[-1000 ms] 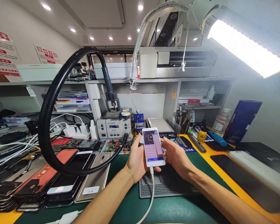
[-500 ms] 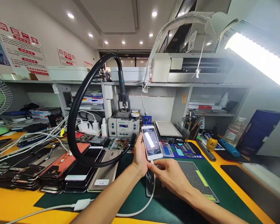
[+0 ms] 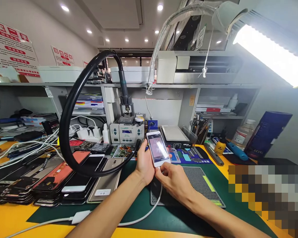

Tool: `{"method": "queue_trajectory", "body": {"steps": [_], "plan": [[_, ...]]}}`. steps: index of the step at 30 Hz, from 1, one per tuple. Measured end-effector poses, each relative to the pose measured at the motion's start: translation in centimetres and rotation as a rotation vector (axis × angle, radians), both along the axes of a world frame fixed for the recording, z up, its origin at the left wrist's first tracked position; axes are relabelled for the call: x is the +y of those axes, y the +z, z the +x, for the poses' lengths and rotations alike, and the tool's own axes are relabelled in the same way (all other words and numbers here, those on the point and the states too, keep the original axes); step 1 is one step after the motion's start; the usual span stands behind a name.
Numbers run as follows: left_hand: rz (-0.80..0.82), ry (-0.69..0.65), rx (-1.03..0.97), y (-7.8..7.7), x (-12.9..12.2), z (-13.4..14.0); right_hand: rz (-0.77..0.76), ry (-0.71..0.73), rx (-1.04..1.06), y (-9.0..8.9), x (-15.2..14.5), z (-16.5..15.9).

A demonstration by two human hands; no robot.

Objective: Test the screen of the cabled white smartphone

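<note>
A white smartphone (image 3: 154,149) rests tilted in my left hand (image 3: 144,167), fingers behind it and thumb along its left edge. Its screen is lit and carries a bright reflection of the lamp. My right hand (image 3: 173,178) is closed at the phone's bottom edge, pinching the plug end of a white charging cable (image 3: 149,213). The fingers cover the plug, so how far it sits in the port cannot be seen. From there the cable loops down and left beneath my left forearm. Both hands are above a grey perforated mat (image 3: 201,185).
Stacked phones and screens (image 3: 72,181) lie at left, under the thick black hose (image 3: 64,132) of a hot-air station (image 3: 127,130). Behind the hands stands a flat heating plate (image 3: 176,134). A yellow bottle (image 3: 220,147) is at right, beneath a bright lamp (image 3: 268,56). Pixelation covers the lower right.
The view has turned slightly right, so the bench appears shifted left. My right fingers have moved up against the phone's bottom edge, hiding the plug that showed before.
</note>
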State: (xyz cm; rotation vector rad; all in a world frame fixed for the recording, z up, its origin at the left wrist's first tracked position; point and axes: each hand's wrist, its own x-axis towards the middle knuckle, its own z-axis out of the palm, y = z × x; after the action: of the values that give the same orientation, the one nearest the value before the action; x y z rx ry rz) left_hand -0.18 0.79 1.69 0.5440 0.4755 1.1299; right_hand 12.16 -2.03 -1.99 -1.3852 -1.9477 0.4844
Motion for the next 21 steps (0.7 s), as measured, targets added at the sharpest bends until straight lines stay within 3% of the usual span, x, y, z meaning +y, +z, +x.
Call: {"method": "queue_trajectory", "body": {"steps": [7,21], "plan": [[0.002,-0.01,0.008,-0.2,0.3,0.0,0.041,0.004,-0.038,-0.3,0.3,-0.4],[0.012,-0.032,0.015,-0.5,0.5,0.1,0.28,-0.104,-0.152,-1.8,0.4,-0.8]]}}
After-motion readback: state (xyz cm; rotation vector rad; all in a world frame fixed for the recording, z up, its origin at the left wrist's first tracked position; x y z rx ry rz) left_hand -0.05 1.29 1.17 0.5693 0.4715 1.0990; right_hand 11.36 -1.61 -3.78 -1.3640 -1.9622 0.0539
